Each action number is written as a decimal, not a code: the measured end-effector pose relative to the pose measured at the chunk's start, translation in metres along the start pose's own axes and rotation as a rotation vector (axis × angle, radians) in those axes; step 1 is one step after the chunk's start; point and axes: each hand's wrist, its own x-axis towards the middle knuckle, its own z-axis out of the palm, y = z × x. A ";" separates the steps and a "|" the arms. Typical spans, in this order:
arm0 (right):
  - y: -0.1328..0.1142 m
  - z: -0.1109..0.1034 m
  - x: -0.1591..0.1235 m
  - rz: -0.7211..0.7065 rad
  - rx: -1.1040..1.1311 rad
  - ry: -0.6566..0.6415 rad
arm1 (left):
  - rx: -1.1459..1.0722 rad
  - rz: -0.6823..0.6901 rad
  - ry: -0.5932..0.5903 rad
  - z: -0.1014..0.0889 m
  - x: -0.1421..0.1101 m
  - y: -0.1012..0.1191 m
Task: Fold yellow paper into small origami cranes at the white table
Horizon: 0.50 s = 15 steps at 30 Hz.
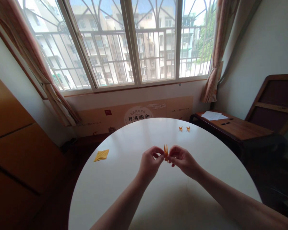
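Between my two hands, above the round white table (105,198), is a small folded orange paper crane (166,150) with two narrow points standing upward. My left hand (153,158) pinches its left side between thumb and fingers. On its right side, my right hand (181,158) pinches it the same way, fingers curled. The lower part of the crane is mostly hidden by my fingertips. Farther back on the table stand two small orange paper cranes, the left crane (180,128) and the right crane (188,128), side by side.
Yellow square paper (101,155) lies near the table's left edge. To the right, a low wooden table (247,127) carries white sheets (212,115) and a dark pen (225,123). A printed cardboard panel (96,118) stands beneath the barred window (134,48). A wooden cabinet (12,153) is at left.
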 end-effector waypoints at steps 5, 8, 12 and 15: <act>0.002 0.000 0.001 -0.107 -0.166 0.046 | 0.265 0.128 0.008 -0.003 -0.004 0.004; 0.003 -0.002 0.000 -0.180 -0.276 0.055 | 0.355 0.188 0.015 -0.004 -0.005 0.005; 0.000 -0.004 -0.002 -0.233 -0.403 0.030 | 0.442 0.225 0.001 -0.005 -0.006 0.005; -0.003 -0.005 -0.004 -0.264 -0.483 0.010 | 0.472 0.221 -0.010 -0.004 -0.007 0.005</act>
